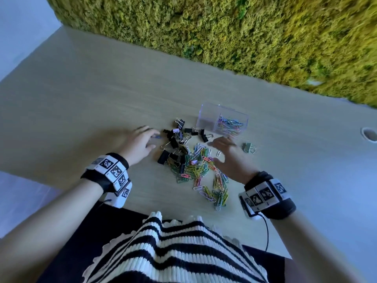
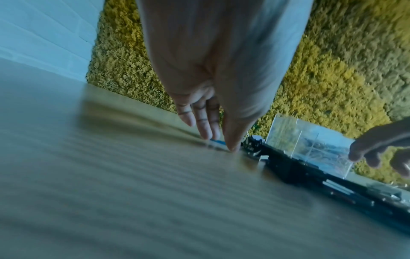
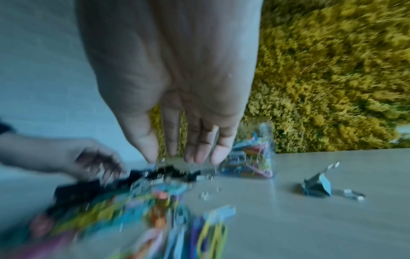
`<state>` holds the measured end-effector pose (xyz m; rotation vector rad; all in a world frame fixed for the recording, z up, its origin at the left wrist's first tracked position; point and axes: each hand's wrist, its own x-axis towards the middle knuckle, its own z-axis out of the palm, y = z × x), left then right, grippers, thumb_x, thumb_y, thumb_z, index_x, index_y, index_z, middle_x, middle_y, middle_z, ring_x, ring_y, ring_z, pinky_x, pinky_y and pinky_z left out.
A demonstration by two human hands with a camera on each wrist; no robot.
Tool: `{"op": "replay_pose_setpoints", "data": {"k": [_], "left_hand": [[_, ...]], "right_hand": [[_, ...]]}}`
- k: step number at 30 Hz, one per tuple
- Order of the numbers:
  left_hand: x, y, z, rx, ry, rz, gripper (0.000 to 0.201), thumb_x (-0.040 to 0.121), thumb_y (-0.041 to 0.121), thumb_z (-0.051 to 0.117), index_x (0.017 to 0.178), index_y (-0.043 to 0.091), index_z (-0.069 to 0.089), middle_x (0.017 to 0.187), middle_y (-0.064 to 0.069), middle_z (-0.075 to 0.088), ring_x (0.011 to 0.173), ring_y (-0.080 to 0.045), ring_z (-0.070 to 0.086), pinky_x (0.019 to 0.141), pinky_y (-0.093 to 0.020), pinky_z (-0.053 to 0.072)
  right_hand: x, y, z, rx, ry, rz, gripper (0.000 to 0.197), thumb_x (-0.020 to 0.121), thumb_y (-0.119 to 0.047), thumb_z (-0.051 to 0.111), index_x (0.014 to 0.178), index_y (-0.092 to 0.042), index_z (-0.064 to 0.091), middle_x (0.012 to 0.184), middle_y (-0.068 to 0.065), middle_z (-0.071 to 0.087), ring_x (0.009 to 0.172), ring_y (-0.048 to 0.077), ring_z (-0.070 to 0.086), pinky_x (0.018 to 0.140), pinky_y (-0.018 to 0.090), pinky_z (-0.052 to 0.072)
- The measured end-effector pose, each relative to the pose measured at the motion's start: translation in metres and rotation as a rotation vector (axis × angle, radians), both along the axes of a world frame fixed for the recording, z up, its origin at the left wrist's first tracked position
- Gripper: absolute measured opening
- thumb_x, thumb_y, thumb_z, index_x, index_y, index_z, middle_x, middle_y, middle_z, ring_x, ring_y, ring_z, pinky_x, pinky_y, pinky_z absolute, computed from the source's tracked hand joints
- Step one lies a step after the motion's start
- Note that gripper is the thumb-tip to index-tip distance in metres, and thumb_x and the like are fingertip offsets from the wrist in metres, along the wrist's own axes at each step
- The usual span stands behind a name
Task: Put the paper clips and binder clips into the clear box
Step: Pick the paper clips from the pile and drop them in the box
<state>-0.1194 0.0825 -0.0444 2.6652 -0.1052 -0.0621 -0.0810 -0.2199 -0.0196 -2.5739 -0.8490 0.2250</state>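
Note:
A clear box [image 1: 208, 117] stands on the wooden table and holds coloured paper clips [image 1: 229, 125]. In front of it lie several black binder clips [image 1: 175, 140] and a loose heap of coloured paper clips [image 1: 201, 172]. My left hand [image 1: 153, 137] reaches down at the left of the black clips. Its straight fingertips [image 2: 205, 135] touch the table by a small blue clip [image 2: 214, 141]. My right hand [image 1: 214, 152] hovers over the heap, fingers [image 3: 199, 152] straight and empty, just short of the box [image 3: 255, 157]. One metallic binder clip [image 1: 249, 148] lies apart at the right.
A yellow-green moss wall [image 1: 244, 33] runs along the table's far edge. A round cable hole [image 1: 369, 134] sits in the table [image 1: 102, 99] at the far right. My striped top [image 1: 173, 252] is at the near edge.

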Motion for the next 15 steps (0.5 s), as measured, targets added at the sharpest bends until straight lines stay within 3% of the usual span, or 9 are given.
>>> {"op": "replay_pose_setpoints", "data": {"k": [4,7,11,13,15], "left_hand": [[0.008,-0.008,-0.004,0.011,0.008,0.046,0.034,0.084,0.013,0.066,0.117,0.011,0.06,0.108,-0.004,0.053,0.086,-0.015,0.049,0.072,-0.027,0.042],[0.016,-0.008,-0.004,-0.019,0.017,0.077,0.018,0.082,0.008,0.067,0.1,0.008,0.066,0.1,-0.001,0.053,0.082,-0.014,0.051,0.07,-0.025,0.041],[0.02,-0.003,-0.004,0.014,0.028,0.087,0.009,0.08,0.007,0.068,0.079,0.016,0.065,0.086,0.005,0.05,0.075,-0.015,0.053,0.063,-0.022,0.035],[0.022,-0.002,-0.004,0.015,0.02,0.074,0.01,0.079,0.007,0.069,0.074,0.015,0.065,0.085,0.004,0.05,0.072,-0.013,0.051,0.062,-0.022,0.035],[0.025,-0.002,-0.003,0.013,0.028,0.054,0.012,0.078,0.005,0.07,0.072,0.013,0.064,0.086,0.002,0.052,0.071,-0.013,0.05,0.062,-0.024,0.036]], "right_hand": [[-0.006,0.017,-0.017,-0.118,0.073,0.096,0.051,0.083,-0.001,0.049,0.132,-0.014,0.047,0.139,0.007,0.041,0.126,0.023,0.036,0.103,0.046,0.038],[-0.007,0.021,-0.019,-0.214,0.05,0.172,0.056,0.084,-0.002,0.044,0.137,-0.02,0.041,0.147,-0.002,0.033,0.132,0.018,0.029,0.102,0.042,0.036],[-0.007,0.003,-0.021,-0.138,0.094,0.154,0.05,0.082,-0.001,0.049,0.127,-0.024,0.054,0.136,0.002,0.048,0.125,0.021,0.039,0.102,0.042,0.038],[-0.002,-0.002,-0.02,-0.114,0.098,0.124,0.045,0.082,-0.008,0.057,0.127,-0.017,0.054,0.134,0.006,0.048,0.123,0.022,0.039,0.103,0.045,0.038],[0.002,0.0,-0.018,-0.165,0.098,0.102,0.06,0.079,-0.026,0.067,0.134,-0.016,0.046,0.137,0.006,0.04,0.124,0.022,0.035,0.103,0.044,0.037]]}}
